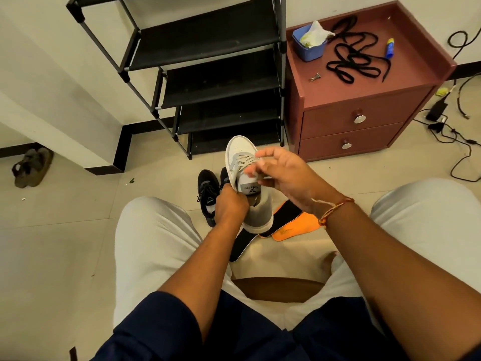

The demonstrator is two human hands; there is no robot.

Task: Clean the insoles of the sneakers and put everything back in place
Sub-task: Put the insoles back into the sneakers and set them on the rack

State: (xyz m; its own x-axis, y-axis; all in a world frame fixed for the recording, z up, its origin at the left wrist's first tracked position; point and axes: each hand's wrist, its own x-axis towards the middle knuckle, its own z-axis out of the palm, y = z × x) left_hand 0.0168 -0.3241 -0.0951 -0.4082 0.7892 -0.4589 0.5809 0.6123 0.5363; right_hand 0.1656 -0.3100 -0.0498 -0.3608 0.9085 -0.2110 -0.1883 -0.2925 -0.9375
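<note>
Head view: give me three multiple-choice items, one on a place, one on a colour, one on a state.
1. The black laces lie: A on a bed; B on the cabinet top; C in a bucket.
2. The bright insole under the grey sneaker is: A green; B white; C orange.
3. The grey sneaker is: A gripped by the left hand; B hanging on a hook; C inside a box.
B: they lie near the blue tub. C: its orange face shows. A: that hand holds it off the floor.
</note>
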